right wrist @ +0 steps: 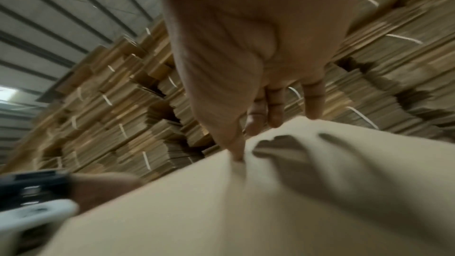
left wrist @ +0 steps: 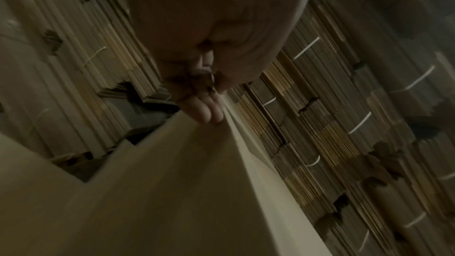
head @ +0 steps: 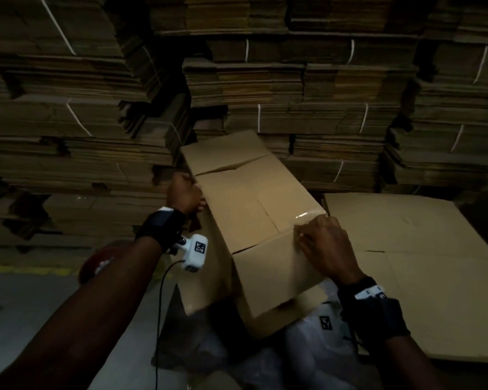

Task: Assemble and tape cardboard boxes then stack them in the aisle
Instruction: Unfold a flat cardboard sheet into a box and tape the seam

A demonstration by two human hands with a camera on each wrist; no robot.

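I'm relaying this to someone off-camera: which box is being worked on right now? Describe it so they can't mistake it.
Start at the wall of strapped, flattened cardboard bundles filling the background. In front of it, centre, stands the one erected cardboard box, held between the left hand and right hand. Unlike the flat cardboard sheet beside it, it has folded flaps and glossy clear tape at its seam.

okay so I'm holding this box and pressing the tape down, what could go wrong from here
1. The far flaps gape along their seam, so the box may lose its shape when handled.
2. The box sits tilted on other cardboard, held by the left hand at its edge; pressure from the right hand could shift it.
3. The tape looks short at the corner and may lift.
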